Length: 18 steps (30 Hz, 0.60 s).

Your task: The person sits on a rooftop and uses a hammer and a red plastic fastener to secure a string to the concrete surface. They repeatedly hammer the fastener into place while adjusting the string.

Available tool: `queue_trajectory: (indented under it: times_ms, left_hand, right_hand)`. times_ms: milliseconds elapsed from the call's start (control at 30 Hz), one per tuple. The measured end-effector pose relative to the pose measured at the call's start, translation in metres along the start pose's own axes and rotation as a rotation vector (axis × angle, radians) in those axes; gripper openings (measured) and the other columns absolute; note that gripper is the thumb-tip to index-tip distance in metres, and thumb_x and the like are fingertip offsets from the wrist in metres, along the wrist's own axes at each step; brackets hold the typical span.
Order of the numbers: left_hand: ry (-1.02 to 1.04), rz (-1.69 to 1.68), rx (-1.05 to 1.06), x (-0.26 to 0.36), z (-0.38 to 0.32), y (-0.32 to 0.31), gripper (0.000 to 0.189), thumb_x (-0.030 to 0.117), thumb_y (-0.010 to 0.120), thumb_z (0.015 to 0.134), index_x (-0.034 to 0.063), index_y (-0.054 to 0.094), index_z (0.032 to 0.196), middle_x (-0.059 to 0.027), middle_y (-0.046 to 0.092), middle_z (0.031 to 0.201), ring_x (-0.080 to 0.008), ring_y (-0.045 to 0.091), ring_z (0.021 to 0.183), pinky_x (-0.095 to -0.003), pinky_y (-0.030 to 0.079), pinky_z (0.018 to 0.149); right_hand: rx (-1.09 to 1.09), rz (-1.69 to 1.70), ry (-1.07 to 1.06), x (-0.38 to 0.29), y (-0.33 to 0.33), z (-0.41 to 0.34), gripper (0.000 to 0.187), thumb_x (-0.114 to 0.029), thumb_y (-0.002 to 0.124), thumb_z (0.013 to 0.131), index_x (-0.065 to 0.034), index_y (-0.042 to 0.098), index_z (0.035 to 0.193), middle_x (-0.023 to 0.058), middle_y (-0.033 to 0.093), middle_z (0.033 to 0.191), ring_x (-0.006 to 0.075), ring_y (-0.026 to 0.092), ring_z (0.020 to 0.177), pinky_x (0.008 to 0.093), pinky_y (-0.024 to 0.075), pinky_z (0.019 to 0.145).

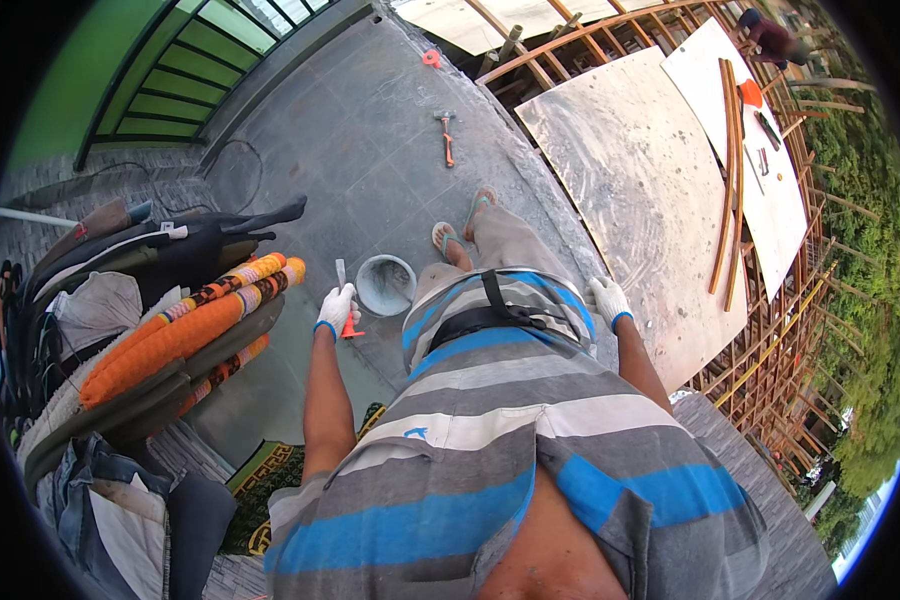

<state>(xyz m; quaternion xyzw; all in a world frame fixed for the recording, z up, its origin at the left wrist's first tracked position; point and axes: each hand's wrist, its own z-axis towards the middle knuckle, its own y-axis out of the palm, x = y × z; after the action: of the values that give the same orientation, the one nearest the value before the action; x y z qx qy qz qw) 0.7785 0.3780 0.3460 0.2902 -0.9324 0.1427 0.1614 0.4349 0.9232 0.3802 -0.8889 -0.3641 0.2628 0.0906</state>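
Note:
My left hand [338, 308], in a white knit glove with a blue cuff, is closed around a chisel [340, 271]; its flat metal blade points away from me and its orange hand guard shows below the fist. Just right of that hand, a round grey bucket [386, 286] stands on the grey tiled floor. My right hand [609, 298], gloved the same way, hangs beside my hip near the floor's rough edge; whether it holds anything cannot be told. Beyond my sandalled feet lies a hammer [447, 138] with an orange and black handle. Farther off is a small orange-red object [432, 58].
Clothes and orange patterned textiles [187, 330] hang at the left. A green wall with a dark metal railing [172, 90] rises behind. Right of the floor edge are plywood sheets [630, 187] over timber framing, with wooden strips [729, 187], tools, and a person [771, 36] farther away.

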Motion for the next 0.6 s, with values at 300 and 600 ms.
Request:
queue_trajectory:
  times_ms: [300, 600]
  left_hand:
    - [-0.226, 0.116, -0.06, -0.048, -0.036, 0.038, 0.032, 0.037, 0.06, 0.105, 0.0059, 0.057, 0.108, -0.0091, 0.059, 0.079, -0.0213, 0.062, 0.058, -0.04, 0.055, 0.052]
    - [-0.021, 0.16, -0.002, 0.001, -0.043, 0.075, 0.038, 0.042, 0.059, 0.104, 0.0041, 0.063, 0.098, -0.0079, 0.061, 0.074, -0.019, 0.06, 0.056, -0.0384, 0.051, 0.052]
  right_hand:
    - [-0.034, -0.129, 0.019, -0.086, -0.006, 0.085, 0.04, -0.035, 0.059, 0.106, -0.0039, 0.065, 0.132, 0.0074, 0.071, 0.098, 0.0161, 0.066, 0.076, 0.0349, 0.0577, 0.065]
    - [-0.141, -0.207, -0.286, -0.283, 0.016, 0.175, 0.044, -0.036, 0.059, 0.105, -0.0026, 0.067, 0.132, 0.008, 0.073, 0.101, 0.0167, 0.068, 0.081, 0.0346, 0.0578, 0.072]
